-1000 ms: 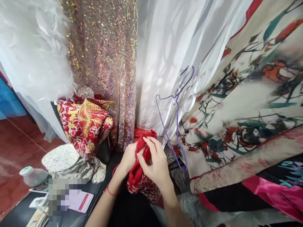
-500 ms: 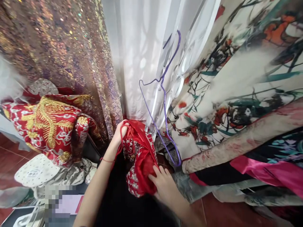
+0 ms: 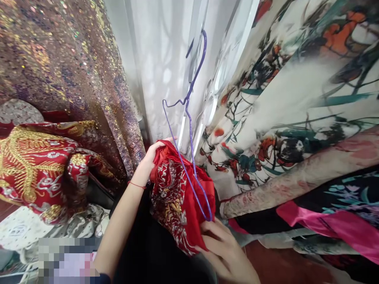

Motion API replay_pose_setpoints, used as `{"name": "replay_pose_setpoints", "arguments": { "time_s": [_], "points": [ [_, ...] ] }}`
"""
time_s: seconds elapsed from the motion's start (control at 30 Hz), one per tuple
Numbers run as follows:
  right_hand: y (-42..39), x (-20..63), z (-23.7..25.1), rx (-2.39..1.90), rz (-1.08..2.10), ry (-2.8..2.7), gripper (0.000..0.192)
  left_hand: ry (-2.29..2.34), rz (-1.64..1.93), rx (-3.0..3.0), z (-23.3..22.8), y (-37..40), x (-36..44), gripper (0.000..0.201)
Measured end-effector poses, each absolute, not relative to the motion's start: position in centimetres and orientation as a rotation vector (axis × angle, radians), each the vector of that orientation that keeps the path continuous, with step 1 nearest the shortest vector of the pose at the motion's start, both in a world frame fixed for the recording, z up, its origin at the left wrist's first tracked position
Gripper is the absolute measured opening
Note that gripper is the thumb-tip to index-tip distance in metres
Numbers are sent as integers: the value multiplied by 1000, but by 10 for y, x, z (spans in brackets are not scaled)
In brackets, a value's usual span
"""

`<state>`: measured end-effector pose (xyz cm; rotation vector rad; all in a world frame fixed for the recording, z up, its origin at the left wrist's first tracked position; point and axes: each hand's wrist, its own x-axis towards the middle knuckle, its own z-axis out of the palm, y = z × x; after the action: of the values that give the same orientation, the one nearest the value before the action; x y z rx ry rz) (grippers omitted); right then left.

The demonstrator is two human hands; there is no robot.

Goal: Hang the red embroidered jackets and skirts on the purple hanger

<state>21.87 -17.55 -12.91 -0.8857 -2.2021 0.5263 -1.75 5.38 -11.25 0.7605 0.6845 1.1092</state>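
A red garment (image 3: 195, 205) with gold and silver embroidery hangs spread between my two hands, its plain red inside partly turned out. My left hand (image 3: 151, 157) is closed on its upper edge, the thumb side hidden by cloth. At the lower right edge, my right hand (image 3: 220, 246) pinches the fabric between thumb and fingers. A purple wire hanger (image 3: 192, 134) hangs upright above, its lower end overlapping the red cloth and close to my right fingertips. Whether the hanger touches the cloth is unclear.
Another red and gold embroidered garment (image 3: 35, 165) lies at left, above a white dotted item (image 3: 20, 227). Behind hang a sequinned curtain (image 3: 74, 79) and white fabric (image 3: 156, 59). Floral cloth (image 3: 284, 106) and a pink satin piece (image 3: 325, 221) fill the right.
The red garment has been opened out and now shows its embroidered side. My right hand has moved to its outer edge, and the hanger now overlaps the cloth.
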Motion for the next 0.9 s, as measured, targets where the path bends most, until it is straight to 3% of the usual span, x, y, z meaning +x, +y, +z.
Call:
{"name": "replay_pose_setpoints", "arguments": {
  "time_s": [0.2,0.37,0.53,0.67,0.9],
  "points": [
    [-162,243,-98,-754,260,-2139,24,821,1376,556,-109,48,-7,17],
    [-153,261,-86,-709,157,-2288,23,759,1396,654,-121,38,-9,27],
    [-150,275,-89,-835,298,-2330,17,842,1457,623,-139,36,-9,20],
    [-149,285,-95,-917,363,-2318,16,819,1538,606,-143,35,-2,27],
    [-130,321,-93,-976,94,-2279,16,782,1679,762,-134,24,2,23]
  ]
}}
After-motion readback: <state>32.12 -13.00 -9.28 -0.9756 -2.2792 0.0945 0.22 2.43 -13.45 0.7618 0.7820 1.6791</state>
